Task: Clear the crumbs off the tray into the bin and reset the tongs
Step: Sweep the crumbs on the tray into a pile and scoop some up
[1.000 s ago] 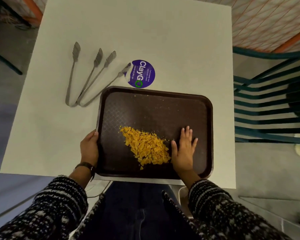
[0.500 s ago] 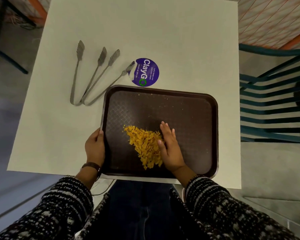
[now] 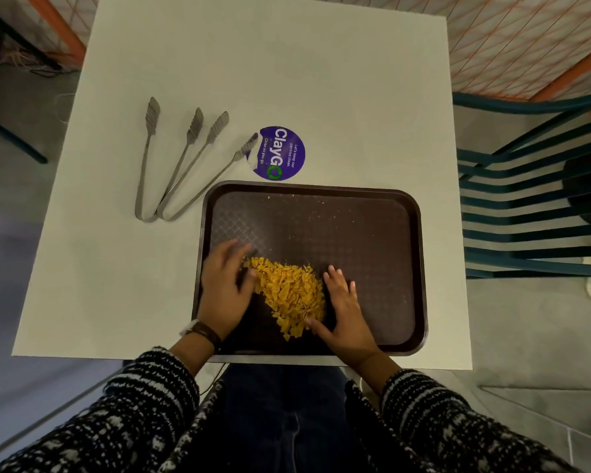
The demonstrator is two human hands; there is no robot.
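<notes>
A dark brown tray [image 3: 372, 240] lies on the white table [image 3: 270, 70] at its near edge. A heap of yellow-orange crumbs [image 3: 289, 291] sits in the tray's near-left part, with a few specks scattered further back. My left hand [image 3: 224, 288] rests flat on the tray against the heap's left side, fingers spread and blurred. My right hand [image 3: 343, 308] lies flat against the heap's right side, thumb touching the crumbs. Two metal tongs [image 3: 174, 165] lie open side by side on the table, left of the tray's far corner. No bin is in view.
A round purple sticker [image 3: 280, 153] is on the table just beyond the tray, its edge under one tong tip. A teal slatted chair [image 3: 533, 199] stands to the right of the table. My lap is below the table's near edge.
My left hand has left the tray's left rim and moved onto the tray beside the crumbs. My right hand swept the heap leftward, packing it tighter, then eased back slightly.
</notes>
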